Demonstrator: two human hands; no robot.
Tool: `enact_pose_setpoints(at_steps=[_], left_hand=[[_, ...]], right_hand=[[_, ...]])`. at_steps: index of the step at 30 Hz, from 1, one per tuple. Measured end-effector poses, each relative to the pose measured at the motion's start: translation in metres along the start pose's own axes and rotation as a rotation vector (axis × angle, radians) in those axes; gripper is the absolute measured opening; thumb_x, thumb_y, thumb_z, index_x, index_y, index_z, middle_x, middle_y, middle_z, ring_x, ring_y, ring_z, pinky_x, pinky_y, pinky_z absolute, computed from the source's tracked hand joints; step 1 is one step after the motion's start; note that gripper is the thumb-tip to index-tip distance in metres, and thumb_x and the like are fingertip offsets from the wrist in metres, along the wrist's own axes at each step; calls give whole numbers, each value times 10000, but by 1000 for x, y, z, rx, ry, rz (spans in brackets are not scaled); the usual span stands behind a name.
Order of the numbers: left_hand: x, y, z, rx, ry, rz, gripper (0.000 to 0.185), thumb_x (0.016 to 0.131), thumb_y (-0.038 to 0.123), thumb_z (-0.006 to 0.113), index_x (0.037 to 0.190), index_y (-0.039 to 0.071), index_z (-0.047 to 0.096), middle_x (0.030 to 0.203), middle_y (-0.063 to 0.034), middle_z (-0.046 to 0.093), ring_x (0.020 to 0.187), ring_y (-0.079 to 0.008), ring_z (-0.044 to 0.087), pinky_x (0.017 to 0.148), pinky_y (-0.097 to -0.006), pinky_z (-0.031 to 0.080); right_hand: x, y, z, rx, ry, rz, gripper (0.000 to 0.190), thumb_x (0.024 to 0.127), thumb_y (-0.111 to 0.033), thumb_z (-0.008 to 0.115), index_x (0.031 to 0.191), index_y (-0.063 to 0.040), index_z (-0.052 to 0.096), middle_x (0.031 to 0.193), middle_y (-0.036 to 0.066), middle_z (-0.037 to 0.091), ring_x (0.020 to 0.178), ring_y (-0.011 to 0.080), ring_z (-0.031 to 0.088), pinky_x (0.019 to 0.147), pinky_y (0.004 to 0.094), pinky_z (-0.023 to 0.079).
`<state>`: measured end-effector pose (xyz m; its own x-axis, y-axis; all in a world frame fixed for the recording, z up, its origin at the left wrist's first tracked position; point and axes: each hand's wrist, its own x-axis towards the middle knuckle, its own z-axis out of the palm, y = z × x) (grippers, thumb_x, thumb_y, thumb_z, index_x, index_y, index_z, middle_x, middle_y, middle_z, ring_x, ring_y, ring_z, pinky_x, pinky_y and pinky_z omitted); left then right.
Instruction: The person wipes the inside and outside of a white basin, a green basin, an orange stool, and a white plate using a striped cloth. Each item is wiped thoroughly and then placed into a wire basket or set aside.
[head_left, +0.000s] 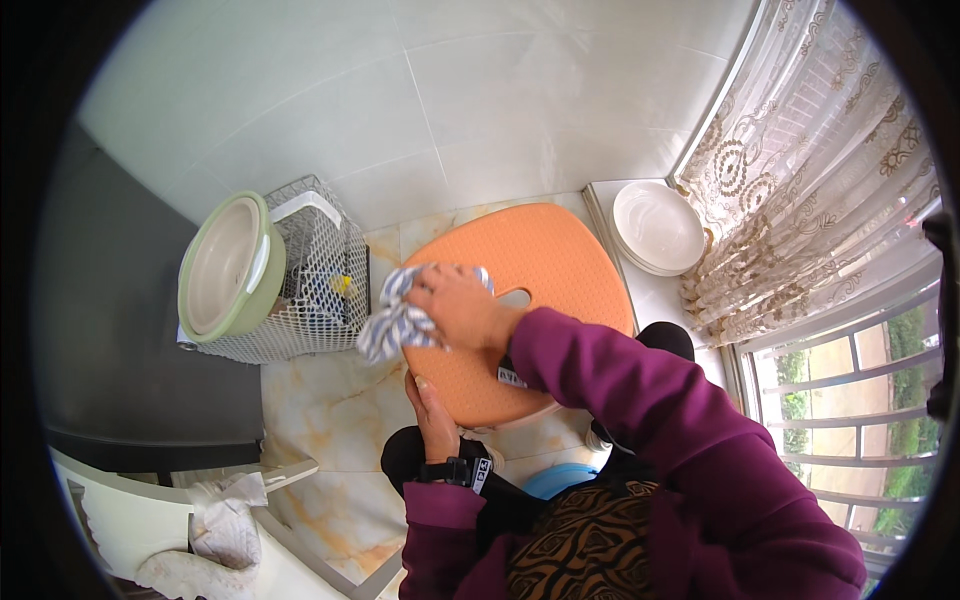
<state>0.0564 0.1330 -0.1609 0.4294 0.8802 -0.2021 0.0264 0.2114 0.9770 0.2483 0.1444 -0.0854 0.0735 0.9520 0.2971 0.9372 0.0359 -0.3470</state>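
Note:
An orange plastic stool (555, 255) with a dotted, rounded-square seat and an oval hand slot stands in front of me. On its left part my right hand (461, 304) presses a blue-and-white striped cloth (394, 330), which hangs a little past the seat's left edge. My left hand (433, 412) grips the near left edge of the stool, its thumb near the top and the remaining fingers out of sight beneath. Part of the slot shows beside my right wrist.
A wire-mesh basket (330, 315) with a green-rimmed basin (225, 266) on top stands left, beside a dark cabinet (150, 300). Several stacked white plates (658, 225) sit on the right ledge by a lace curtain (810, 150). Below lies a blue object (559, 478); a white chair (157, 517) is lower left.

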Motion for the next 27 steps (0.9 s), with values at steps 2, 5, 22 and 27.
enact_pose_setpoints(at_steps=[2,5,22,27], left_hand=[[-2,4,2,43,8,30,648,1039,474,372,1492,24,260,1413,-152,436,1279,-243,452,1080,-365,353],[-1,5,1,32,-1,19,650,1039,479,370,1486,20,266,1415,-153,431,1283,-243,446,1082,-372,348],[2,-4,0,-36,11,49,637,1036,487,381,1427,-15,343,1350,-153,471,1225,-240,481,1059,-373,370],[5,-10,0,-73,12,70,642,1025,521,401,1395,-2,369,1320,-136,490,1197,-230,494,1037,-361,387]], right_hand=[[9,24,-3,-33,13,152,477,799,-301,705,1229,-134,584,1231,129,531,1176,342,491,965,491,402],[5,66,-19,-131,121,332,459,830,-329,687,1234,-136,588,1235,125,548,1183,344,497,972,497,417],[-197,16,-89,-214,138,375,522,763,-271,759,1229,-113,585,1243,89,536,1156,328,488,960,490,402],[-197,-43,-80,-133,-46,205,651,694,-260,769,1284,-94,551,1282,96,495,1183,312,459,951,484,366]])
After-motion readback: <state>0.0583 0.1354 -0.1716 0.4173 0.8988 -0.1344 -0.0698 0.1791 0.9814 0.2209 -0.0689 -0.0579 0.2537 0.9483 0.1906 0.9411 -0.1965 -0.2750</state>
